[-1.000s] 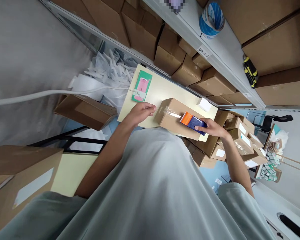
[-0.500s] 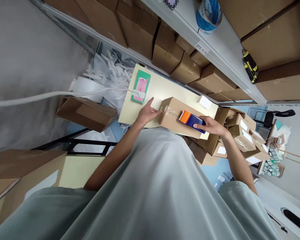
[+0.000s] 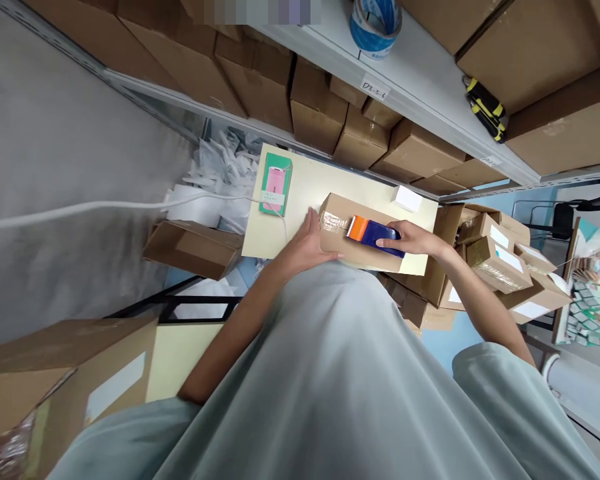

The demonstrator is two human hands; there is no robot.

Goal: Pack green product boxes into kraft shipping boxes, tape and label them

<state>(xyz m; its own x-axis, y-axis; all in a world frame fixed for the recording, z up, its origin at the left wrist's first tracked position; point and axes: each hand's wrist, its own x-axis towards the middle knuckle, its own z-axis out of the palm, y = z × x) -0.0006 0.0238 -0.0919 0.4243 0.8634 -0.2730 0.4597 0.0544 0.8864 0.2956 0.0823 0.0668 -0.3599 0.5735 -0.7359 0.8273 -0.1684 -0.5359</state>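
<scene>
A closed brown cardboard box (image 3: 380, 261) lies on the cream tabletop (image 3: 300, 173) in front of me, with shiny clear tape over its left end. My right hand (image 3: 410, 238) grips a tape dispenser (image 3: 387, 235), dark blue with an orange toothed head, which lies over the top of the box. At the box's left end is my left hand (image 3: 313, 245), fingers stretched out and thumb along the near edge, touching the cardboard. A green box with a pink picture (image 3: 276, 187) sits at the table's left, a white cable crossing it.
A small white box (image 3: 407, 199) stands at the table's back right. Above runs a shelf with a blue tape roll (image 3: 375, 30) and yellow-black cutters (image 3: 485, 110). An open carton (image 3: 195, 248) and plastic wrap (image 3: 230, 160) lie left; stacked cartons (image 3: 500, 260) stand right.
My left hand has come against the box's left end, its fingers now along that side. The tape dispenser stays over the box in my right hand. The camera view has shifted slightly.
</scene>
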